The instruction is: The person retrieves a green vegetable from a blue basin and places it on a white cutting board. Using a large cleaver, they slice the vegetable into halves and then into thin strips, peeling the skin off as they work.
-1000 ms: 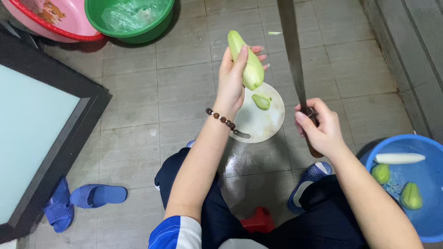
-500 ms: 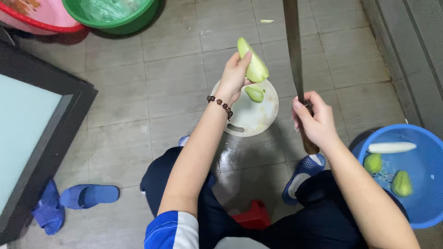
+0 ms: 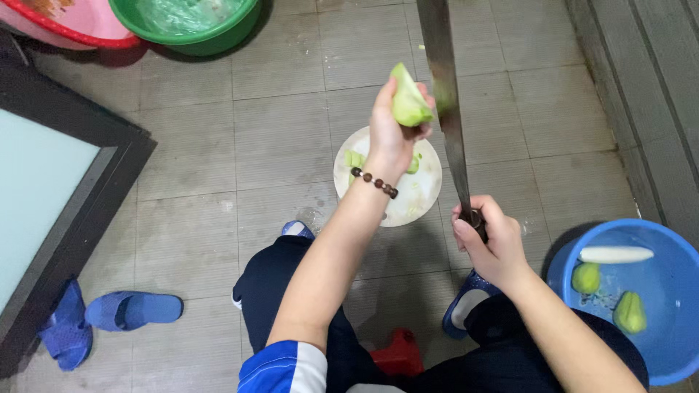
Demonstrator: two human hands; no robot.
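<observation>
My left hand holds a pale green gourd piece up above a round white cutting board on the tiled floor. A beaded bracelet sits on that wrist. My right hand grips the handle of a long knife, blade pointing away from me, its edge against the right side of the gourd piece. Small green pieces lie on the board, partly hidden by my left hand.
A blue basin at right holds two green gourd pieces and a white one. A green basin and pink basin stand at top left. Blue slippers lie left, beside a dark-framed panel.
The gourd piece has turned in my left hand and the knife blade has come against its right side. The view has shifted slightly.
</observation>
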